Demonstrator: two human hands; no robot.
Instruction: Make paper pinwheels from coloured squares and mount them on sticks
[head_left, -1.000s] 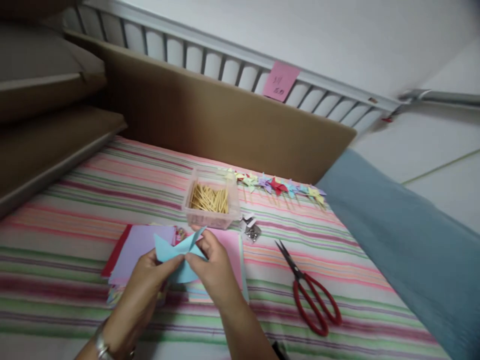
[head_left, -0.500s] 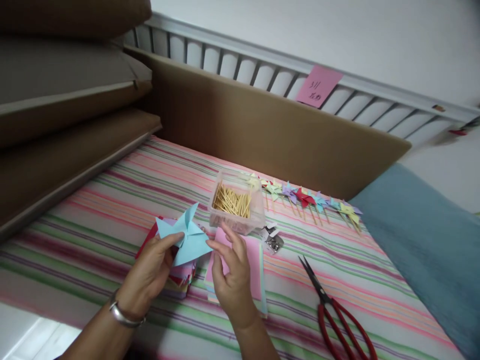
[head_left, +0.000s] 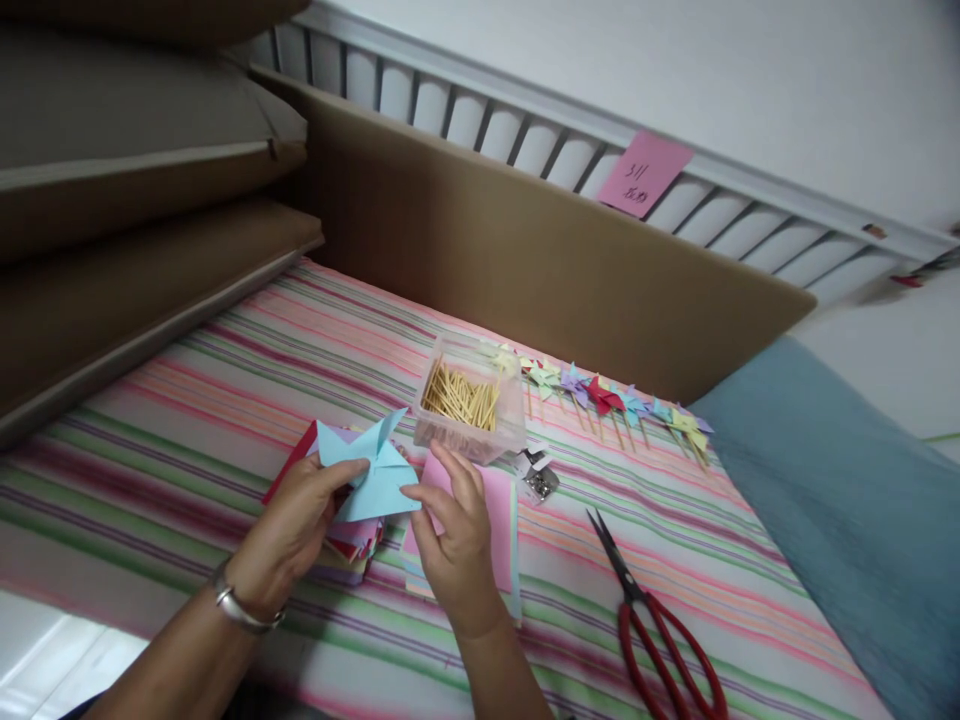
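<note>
My left hand (head_left: 300, 515) pinches a light blue paper pinwheel (head_left: 371, 475), its thumb pressed near the folded centre. Some of the pinwheel's points are bent inward, and one stands up. My right hand (head_left: 457, 530) has thumb and index finger on the lower right corner of the same pinwheel, with the other fingers raised. Under my left hand lies a stack of coloured paper pieces (head_left: 356, 550), partly covered. Below my right hand is a stack of square paper sheets (head_left: 501, 520), pink on top.
A clear plastic box (head_left: 510, 425) holds many thin wooden sticks (head_left: 461, 395). Beside it lies a small bag of metal pins (head_left: 540, 483). Finished pinwheels on sticks (head_left: 604, 395) line the back. Red-handled scissors (head_left: 637, 600) rest at right. A brown board (head_left: 525, 235) stands behind.
My right thumb and index finger have closed on the pinwheel's lower right corner, which has bent slightly. The camera view has shifted a little.
</note>
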